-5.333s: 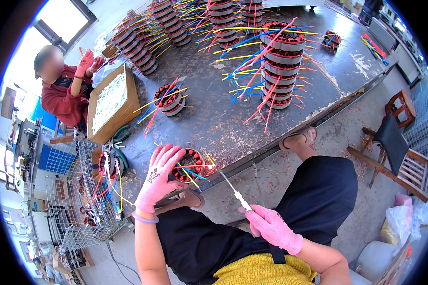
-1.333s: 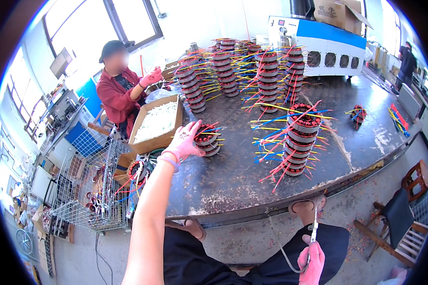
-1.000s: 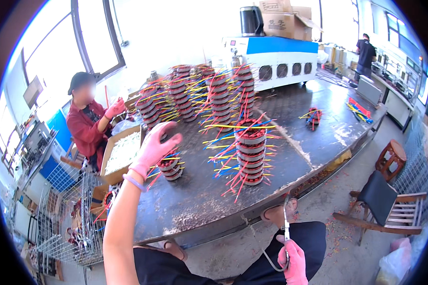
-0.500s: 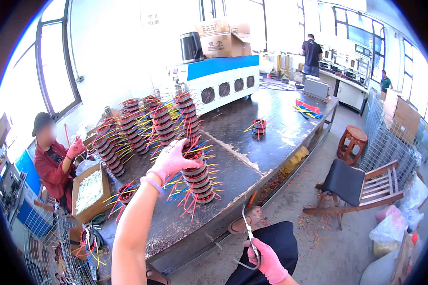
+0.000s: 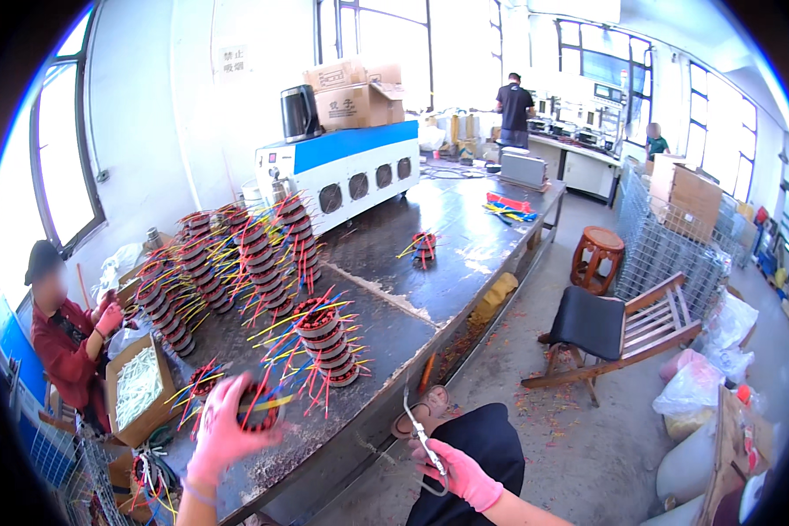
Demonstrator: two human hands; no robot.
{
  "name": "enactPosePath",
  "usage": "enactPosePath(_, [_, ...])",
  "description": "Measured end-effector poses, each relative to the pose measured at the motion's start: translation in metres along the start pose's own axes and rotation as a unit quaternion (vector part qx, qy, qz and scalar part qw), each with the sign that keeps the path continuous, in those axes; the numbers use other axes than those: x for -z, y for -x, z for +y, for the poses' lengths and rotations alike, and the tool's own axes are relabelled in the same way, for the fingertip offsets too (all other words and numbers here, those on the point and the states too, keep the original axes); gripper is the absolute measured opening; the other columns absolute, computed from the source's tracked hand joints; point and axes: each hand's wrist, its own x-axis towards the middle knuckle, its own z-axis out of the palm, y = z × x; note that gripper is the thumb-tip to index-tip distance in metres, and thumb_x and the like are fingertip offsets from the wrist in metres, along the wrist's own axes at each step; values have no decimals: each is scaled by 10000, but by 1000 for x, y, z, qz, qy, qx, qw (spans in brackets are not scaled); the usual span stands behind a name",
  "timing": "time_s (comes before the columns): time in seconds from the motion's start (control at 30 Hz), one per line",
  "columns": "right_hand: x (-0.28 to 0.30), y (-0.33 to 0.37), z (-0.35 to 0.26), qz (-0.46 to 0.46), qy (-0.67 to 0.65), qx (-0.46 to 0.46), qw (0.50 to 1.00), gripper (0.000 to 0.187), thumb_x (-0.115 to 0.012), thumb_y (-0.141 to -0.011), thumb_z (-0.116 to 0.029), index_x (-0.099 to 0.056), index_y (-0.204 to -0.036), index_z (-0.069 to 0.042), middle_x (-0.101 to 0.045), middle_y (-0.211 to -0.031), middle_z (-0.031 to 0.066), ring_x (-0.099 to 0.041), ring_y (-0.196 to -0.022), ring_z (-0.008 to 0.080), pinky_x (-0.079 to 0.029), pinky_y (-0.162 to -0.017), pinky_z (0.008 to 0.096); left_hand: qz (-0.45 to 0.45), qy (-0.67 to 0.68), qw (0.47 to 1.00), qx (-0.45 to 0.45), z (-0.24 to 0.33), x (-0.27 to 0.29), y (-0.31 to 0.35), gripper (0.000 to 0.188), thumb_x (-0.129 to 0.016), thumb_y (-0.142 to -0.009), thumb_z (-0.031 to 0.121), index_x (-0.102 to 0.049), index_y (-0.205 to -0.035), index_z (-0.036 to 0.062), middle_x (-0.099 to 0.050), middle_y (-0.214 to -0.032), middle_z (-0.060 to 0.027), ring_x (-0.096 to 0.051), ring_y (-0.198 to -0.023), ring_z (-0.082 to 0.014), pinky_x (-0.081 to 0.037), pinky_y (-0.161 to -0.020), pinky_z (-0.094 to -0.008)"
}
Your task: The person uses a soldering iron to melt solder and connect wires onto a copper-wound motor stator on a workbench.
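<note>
My left hand [image 5: 221, 437], in a pink glove, grips a wound motor stator [image 5: 256, 410] with yellow and other coloured leads, raised above the near table edge. A short stack of stators [image 5: 329, 349] stands just beyond it, red, yellow and blue wires sticking out. Down by my dark-clothed leg, my right hand [image 5: 465, 475], also pink-gloved, is closed round a slim metal hand tool [image 5: 421, 434] with a long thin tip and a thin grey line at its back end. Another stator [image 5: 206, 379] sits left of the stack.
Taller stator stacks [image 5: 263, 267] fill the table's left part; a lone stator [image 5: 423, 252] sits farther right. A carton of pale strips [image 5: 118, 408] is at left, near a seated person [image 5: 61, 351]. A white-and-blue machine [image 5: 351, 175] stands behind. A folding chair [image 5: 587, 324] and stool [image 5: 598, 254] are right.
My left hand has lifted a stator off the near stack and brought it toward me, down and left. The right hand keeps the tool low. The view has swung right.
</note>
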Motion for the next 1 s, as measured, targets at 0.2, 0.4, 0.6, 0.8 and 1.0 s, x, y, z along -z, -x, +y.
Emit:
enactPosePath(0.2, [-14,10,23,19,115,-40,992,370,-549,-1018,-376,-716,-1097,-55,-684,-889,-25,-574,-736,75,-414,-633,233,-19,14,996,85,-70,-40,95,1011,-928,-464,462,-534,-1275,3,-605,-1166,-164,-561,-1110,-368,-434,-984,-463])
enactPosePath(0.4, [-50,16,50,9,252,-85,964,410,-537,-1014,-428,-739,-1072,-75,-557,-731,-82,-431,-620,38,-301,-556,206,-22,23,994,107,-90,-64,119,995,-934,-466,394,-543,-1277,-31,-612,-1147,-170,-581,-1083,-351,-453,-968,-440])
enactPosePath(0.6, [-62,17,64,-18,288,-157,944,418,-540,-995,-509,-712,-1063,-133,-561,-704,-76,-442,-591,26,-280,-521,212,-39,-37,993,110,-85,-75,123,1014,-919,-460,423,-539,-1288,-23,-568,-1216,-180,-522,-1164,-380,-412,-1024,-470])
enactPosePath(0.8, [-99,7,64,-98,325,-189,922,391,-518,-1023,-455,-668,-1032,-95,-549,-669,-42,-465,-598,39,-322,-538,215,-32,-50,992,112,-95,-62,130,950,-892,-492,419,-541,-1271,4,-585,-1192,-179,-543,-1126,-391,-422,-1009,-466])
enactPosePath(1.0, [-106,19,76,-58,342,-183,920,367,-486,-1043,-302,-636,-1146,17,-520,-666,-35,-407,-566,48,-305,-524,205,-76,-6,989,124,-88,-56,116,894,-843,-598,415,-515,-1327,16,-551,-1275,-194,-510,-1207,-380,-384,-1074,-458])
